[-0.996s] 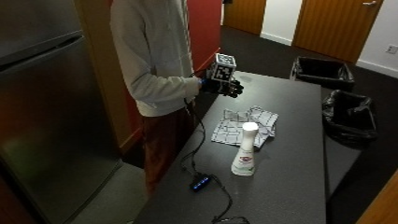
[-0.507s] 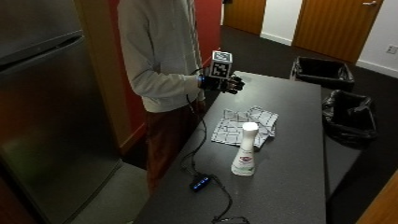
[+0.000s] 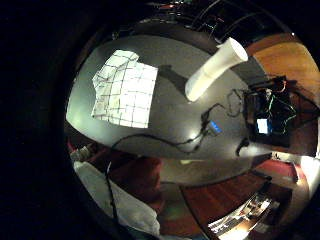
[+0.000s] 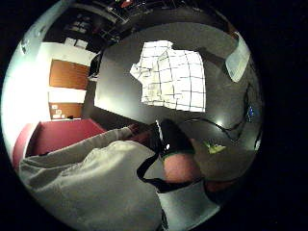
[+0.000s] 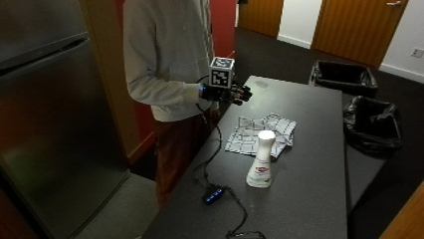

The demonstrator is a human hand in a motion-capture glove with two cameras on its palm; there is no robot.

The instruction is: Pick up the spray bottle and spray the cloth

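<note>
Cloth (image 5: 260, 134) just beside spray bottle (image 5: 260, 160)

A steel fridge (image 5: 53, 124) stands beside the dark table (image 5: 311, 199), wooden doors (image 5: 358, 30) behind.

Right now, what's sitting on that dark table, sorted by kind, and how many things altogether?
Spray bottles: 1
Checked cloths: 1
Small blue-lit boxes on a cable: 1
Total: 3

Gloved right hand (image 5: 228, 93) above table (image 5: 311, 149); spray bottle (image 5: 260, 160) upright beside cloth (image 5: 258, 134).
</note>
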